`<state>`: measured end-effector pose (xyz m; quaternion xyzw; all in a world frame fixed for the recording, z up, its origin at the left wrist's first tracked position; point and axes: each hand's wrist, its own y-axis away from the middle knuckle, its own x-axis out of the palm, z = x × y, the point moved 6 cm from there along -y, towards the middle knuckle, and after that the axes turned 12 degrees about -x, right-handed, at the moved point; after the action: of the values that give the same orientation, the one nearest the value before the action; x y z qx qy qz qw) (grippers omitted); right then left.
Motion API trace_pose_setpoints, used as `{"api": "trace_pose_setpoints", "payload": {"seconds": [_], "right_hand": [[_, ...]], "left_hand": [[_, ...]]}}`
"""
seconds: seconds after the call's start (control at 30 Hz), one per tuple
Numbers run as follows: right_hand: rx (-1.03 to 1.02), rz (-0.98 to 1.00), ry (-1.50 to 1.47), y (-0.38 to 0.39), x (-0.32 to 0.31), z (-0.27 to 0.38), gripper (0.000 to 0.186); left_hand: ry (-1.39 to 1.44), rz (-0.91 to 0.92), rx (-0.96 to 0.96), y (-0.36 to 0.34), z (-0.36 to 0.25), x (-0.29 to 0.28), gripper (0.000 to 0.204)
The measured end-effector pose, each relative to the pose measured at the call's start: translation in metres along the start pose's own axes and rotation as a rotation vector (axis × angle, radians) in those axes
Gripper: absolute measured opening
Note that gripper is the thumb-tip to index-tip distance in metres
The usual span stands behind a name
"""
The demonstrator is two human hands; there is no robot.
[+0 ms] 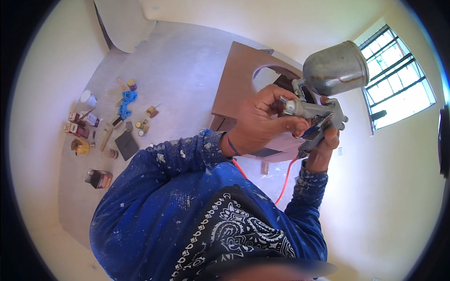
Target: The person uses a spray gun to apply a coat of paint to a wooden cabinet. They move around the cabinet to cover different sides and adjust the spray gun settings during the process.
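Observation:
A metal spray gun (315, 110) is held up in front of my chest, a dull, stained silver cup (333, 70) tilted on top of it. My right hand (321, 154) is closed round its handle, with part of the fingers hidden behind the gun. My left hand (255, 121) has its fingers curled about the nozzle end, the thumb reaching along below the nozzle toward the trigger area. From below the handle, a red hose (287, 181) hangs down and passes behind my arms. Both sleeves are blue and spotted with paint.
Beyond my hands stands a brown panelled piece of furniture (238, 77) with a rounded opening. On the floor (176, 61) at left are a dark can (99, 179), a white tub (87, 98), blue crumpled gloves or cloth (126, 102), a dark flat sheet (126, 146) and several small containers. A barred window (398, 77) is at right.

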<state>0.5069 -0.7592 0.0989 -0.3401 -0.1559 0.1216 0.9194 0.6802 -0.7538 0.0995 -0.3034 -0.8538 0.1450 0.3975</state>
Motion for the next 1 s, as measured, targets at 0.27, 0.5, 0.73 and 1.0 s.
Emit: {"api": "trace_pose_setpoints", "payload": {"seconds": [0.27, 0.5, 0.73, 1.0], "right_hand": [[-0.142, -0.183, -0.142, -0.002, -0.022, -0.007, 0.089], [-0.089, 0.139, -0.469, -0.011, -0.004, -0.009, 0.088], [-0.104, -0.109, -0.045, -0.006, -0.03, -0.009, 0.094], [-0.124, -0.094, -0.174, -0.005, -0.028, -0.022, 0.094]], "left_hand": [[-0.332, -0.078, 0.094, -0.005, -0.017, 0.018, 0.045], [-0.274, -0.165, 0.027, -0.003, -0.017, 0.015, 0.041], [0.029, -0.166, -0.005, -0.007, -0.004, 0.012, 0.038], [-0.117, 0.002, 0.05, -0.013, -0.007, 0.007, 0.037]]}}
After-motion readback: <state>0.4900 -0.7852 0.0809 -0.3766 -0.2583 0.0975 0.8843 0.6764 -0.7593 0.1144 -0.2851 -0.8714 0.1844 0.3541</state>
